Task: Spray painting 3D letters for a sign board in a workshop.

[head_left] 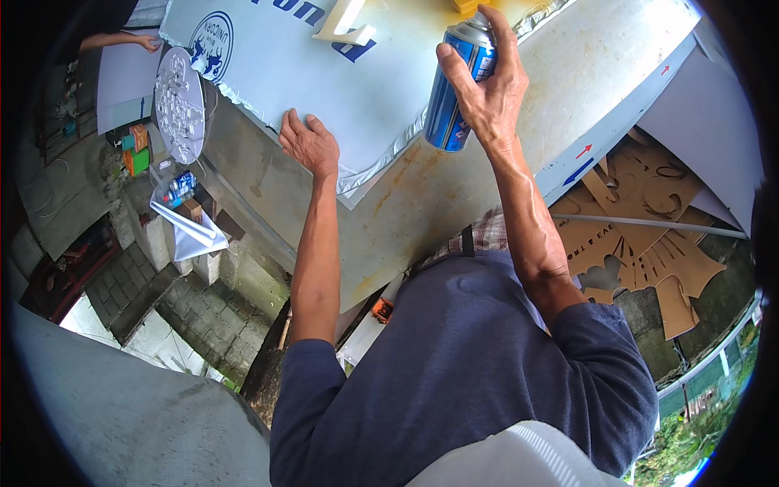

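Note:
My right hand [499,89] grips a blue spray can [446,105] with a silver top. Its index finger rests over the nozzle, and the can leans slightly above the edge of a pale printed sheet [324,85]. My left hand [310,144] lies on the near left edge of that sheet, fingers apart, holding nothing. On the sheet, dark blue lettering and a round blue emblem [211,45] show. A white raised letter [345,23] stands at the far side, and a yellow piece [467,6] is partly cut off by the top of the picture.
The sheet covers part of a stained metal worktable [389,219]. Brown cut-out boards [641,235] lie at right. Left of the table are an oval board with small white pieces [180,105], several cans [180,188] and a rolled silver sheet [191,231]. Another person's hand [148,42] reaches in at upper left.

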